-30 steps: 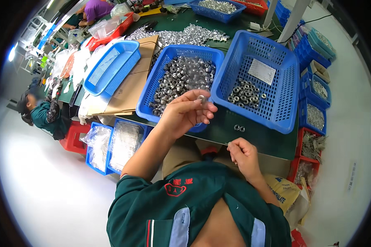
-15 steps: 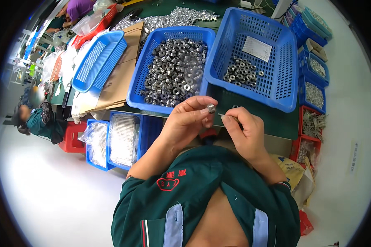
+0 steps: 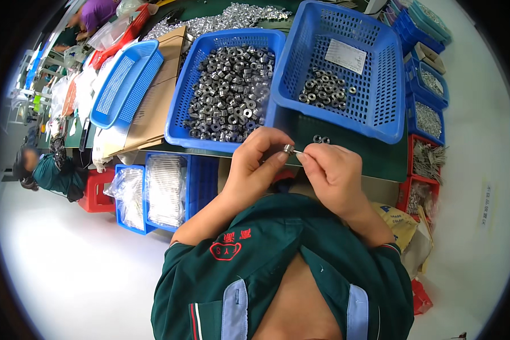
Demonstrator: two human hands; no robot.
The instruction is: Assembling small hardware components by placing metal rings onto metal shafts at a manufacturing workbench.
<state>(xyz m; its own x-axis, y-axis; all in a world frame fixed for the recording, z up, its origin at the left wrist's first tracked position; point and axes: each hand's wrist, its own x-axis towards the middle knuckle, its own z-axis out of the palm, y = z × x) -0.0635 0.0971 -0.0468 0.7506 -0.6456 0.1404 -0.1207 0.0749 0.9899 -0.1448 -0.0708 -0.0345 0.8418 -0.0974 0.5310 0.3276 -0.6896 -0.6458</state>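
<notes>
My left hand pinches a small silver metal nut between thumb and fingers, just above the near edge of the green table. My right hand holds a thin metal pin whose tip meets the nut. Both hands are close together in front of my chest. Behind them stands a blue basket full of silver nuts. To its right a second blue basket holds a small pile of dark rings and a white paper slip.
Two loose rings lie on the table by the hands. An empty blue tray and cardboard sit at the left. Blue bins with bagged parts stand on the floor. Red and blue bins of parts are at right. Another person sits far left.
My right hand rose from the table edge and met my left hand. Both hands drew closer to my body, with the pin now at the nut.
</notes>
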